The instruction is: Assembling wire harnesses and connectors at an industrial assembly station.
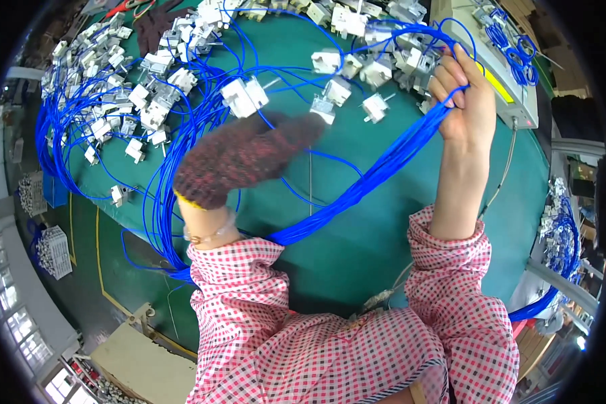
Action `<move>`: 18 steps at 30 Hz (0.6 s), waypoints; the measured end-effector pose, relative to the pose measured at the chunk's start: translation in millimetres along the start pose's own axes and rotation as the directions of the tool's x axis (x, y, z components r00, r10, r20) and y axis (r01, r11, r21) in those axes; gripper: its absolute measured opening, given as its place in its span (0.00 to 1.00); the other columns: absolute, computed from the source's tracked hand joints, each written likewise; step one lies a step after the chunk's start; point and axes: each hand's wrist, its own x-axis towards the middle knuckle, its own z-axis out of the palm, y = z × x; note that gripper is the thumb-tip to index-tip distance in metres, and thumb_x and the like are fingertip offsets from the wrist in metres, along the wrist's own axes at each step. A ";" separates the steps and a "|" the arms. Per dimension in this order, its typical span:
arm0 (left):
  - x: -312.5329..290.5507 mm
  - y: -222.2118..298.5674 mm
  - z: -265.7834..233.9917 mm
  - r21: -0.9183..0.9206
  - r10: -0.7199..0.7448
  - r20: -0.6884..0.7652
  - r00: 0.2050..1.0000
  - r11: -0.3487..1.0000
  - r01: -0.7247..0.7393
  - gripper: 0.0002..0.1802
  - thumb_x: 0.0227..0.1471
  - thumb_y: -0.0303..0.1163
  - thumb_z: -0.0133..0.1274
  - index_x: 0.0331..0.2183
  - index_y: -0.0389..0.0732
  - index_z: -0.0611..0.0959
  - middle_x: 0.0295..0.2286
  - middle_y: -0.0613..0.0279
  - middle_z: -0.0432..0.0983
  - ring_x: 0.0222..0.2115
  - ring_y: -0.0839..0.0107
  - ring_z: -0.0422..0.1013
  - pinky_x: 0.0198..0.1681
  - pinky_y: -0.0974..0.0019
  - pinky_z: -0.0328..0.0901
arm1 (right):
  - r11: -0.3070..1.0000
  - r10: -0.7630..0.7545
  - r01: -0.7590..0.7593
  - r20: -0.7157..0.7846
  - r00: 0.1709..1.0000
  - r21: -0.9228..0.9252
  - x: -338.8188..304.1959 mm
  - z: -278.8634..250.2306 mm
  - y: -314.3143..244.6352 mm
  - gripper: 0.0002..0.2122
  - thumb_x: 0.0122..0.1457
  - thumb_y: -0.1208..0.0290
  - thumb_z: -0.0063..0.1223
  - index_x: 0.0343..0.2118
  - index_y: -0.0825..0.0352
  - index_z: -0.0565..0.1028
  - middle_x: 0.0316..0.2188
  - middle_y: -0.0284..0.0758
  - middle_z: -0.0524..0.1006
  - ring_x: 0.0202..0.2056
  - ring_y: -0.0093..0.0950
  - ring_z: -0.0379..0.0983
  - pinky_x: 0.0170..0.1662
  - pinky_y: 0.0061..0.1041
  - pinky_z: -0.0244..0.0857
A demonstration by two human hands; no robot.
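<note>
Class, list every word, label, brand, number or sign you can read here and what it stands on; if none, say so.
No text is legible.
Grey box with yellow strip: any markings too small to read.
White parts: any markings too small or blurred.

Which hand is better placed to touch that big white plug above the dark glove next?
Left, I think: the gloved left hand is close to that white connector, while the right hand is farther away and holds the blue cable bundle.

Factory workshop — green bench (357,262), heaped blue-wired parts (156,111), yellow floor line (99,256).
</note>
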 end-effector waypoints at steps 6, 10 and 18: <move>58.4 42.7 -37.1 -0.549 0.308 0.424 0.852 0.835 -0.028 0.22 0.50 0.47 0.54 0.39 0.39 0.79 0.32 0.63 0.77 0.27 0.71 0.72 0.32 0.68 0.66 | 0.998 0.059 -0.059 0.002 0.998 0.010 -1.2 -13.3 5.9 0.08 0.62 0.72 0.40 0.27 0.68 0.66 0.13 0.23 0.58 0.10 0.12 0.48 0.14 0.14 0.43; 25.2 107.2 -4.0 0.020 0.514 -0.243 0.823 0.851 -0.525 0.21 0.51 0.47 0.52 0.40 0.41 0.78 0.30 0.59 0.77 0.29 0.67 0.73 0.32 0.65 0.66 | 0.998 0.060 -0.060 0.032 0.998 0.018 -5.0 -20.9 7.5 0.09 0.62 0.72 0.40 0.25 0.67 0.65 0.13 0.23 0.58 0.10 0.12 0.48 0.14 0.14 0.43; 36.9 124.2 57.5 0.248 0.855 -0.039 0.516 0.509 -0.824 0.13 0.50 0.37 0.50 0.39 0.46 0.79 0.34 0.56 0.76 0.34 0.56 0.72 0.37 0.57 0.66 | 0.987 0.012 -0.014 -0.017 1.000 -0.161 -9.7 -20.1 12.6 0.10 0.62 0.72 0.40 0.22 0.63 0.64 0.12 0.22 0.58 0.09 0.11 0.47 0.13 0.14 0.43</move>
